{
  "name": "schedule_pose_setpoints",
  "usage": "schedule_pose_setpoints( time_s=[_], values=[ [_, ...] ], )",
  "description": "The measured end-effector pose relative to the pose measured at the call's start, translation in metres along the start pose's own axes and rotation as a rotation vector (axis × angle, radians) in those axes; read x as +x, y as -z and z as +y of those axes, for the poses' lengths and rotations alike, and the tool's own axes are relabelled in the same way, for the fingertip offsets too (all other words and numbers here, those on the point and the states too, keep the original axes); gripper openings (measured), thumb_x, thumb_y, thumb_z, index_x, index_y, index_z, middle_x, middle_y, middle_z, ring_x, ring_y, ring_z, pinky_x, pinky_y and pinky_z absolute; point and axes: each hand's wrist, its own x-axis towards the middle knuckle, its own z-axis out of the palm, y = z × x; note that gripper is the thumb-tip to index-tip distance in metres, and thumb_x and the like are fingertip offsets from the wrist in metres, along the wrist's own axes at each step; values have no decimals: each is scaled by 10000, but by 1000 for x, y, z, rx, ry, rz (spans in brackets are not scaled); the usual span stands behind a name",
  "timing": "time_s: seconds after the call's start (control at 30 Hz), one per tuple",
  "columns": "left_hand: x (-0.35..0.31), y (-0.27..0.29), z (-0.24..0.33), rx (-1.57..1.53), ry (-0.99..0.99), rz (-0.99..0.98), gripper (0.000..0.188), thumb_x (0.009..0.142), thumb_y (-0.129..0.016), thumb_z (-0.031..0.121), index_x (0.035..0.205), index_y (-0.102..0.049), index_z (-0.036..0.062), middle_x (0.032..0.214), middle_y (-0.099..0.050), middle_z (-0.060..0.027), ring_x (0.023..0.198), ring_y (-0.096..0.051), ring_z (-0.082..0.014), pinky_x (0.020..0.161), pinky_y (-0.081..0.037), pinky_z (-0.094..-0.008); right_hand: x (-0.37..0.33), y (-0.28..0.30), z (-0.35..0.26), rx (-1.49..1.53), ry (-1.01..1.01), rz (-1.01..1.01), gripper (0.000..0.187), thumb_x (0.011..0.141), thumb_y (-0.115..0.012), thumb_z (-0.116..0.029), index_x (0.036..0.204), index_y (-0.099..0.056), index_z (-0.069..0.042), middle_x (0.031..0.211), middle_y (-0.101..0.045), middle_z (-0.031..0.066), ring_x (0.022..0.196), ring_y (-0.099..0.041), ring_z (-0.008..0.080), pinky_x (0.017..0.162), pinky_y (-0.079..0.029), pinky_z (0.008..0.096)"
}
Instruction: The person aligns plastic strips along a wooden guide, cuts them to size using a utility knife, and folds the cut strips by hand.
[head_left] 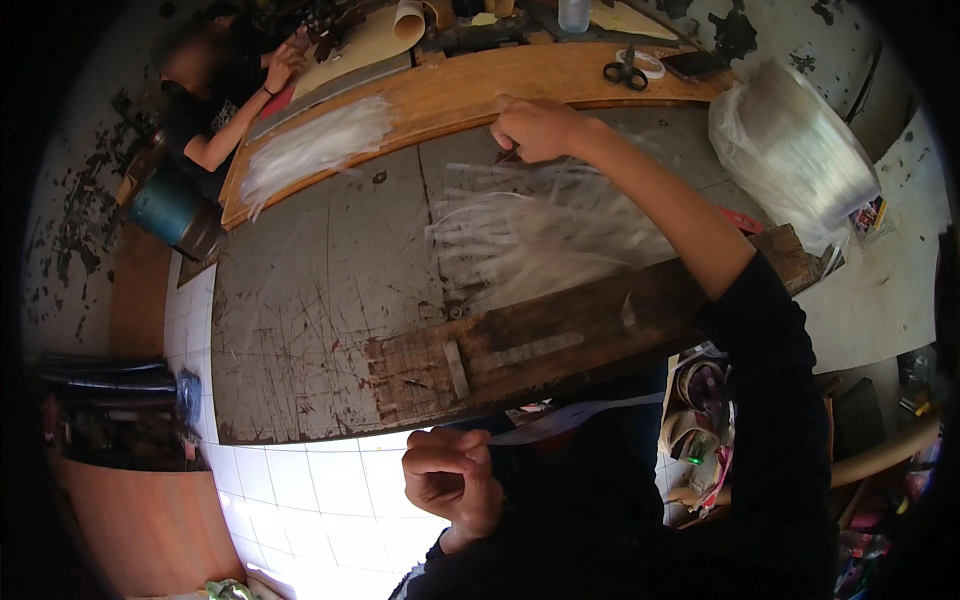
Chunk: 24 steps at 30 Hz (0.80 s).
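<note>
My left hand (455,480) is closed in a pinch below the table's near edge. From its fingers a translucent plastic strip (580,412) runs to the right, in front of my body. My right hand (540,130) is stretched far over the table, its fingers curled. A small dark red bit shows under them, but I cannot make out what they hold. Beneath that arm lies a loose heap of clear plastic strips (540,225) on the scratched grey tabletop (300,310). A worn wooden board (540,335) lies along the near edge, with a short strip piece (457,369) on it.
A large roll of clear plastic (800,150) stands at the right. Black scissors (626,70), a tape roll (650,64) and a phone (695,65) rest on the raised wooden ledge (480,80). More strips (315,150) lie at its left, near another person (205,110). A red object (741,221) lies beside the roll.
</note>
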Motion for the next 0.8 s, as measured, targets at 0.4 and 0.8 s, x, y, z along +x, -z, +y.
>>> schedule_pose_setpoints(
  time_s=[0.4,0.8],
  values=[
    [-1,-1,3,10,-10,9,162,736,-528,-74,730,-433,57,741,-476,-36,595,-421,-59,501,-383,-153,10,23,27,1331,-11,395,199,900,-519,-232,905,-563,-39,958,-589,86,987,-561,146,877,-460,252],
    [-2,0,-1,-4,-48,-45,176,721,-528,-88,730,-432,59,730,-504,-43,562,-416,-67,485,-371,-156,2,16,30,1535,13,569,168,852,-587,-115,924,-554,33,927,-567,109,884,-574,179,863,-475,291]
  ],
)
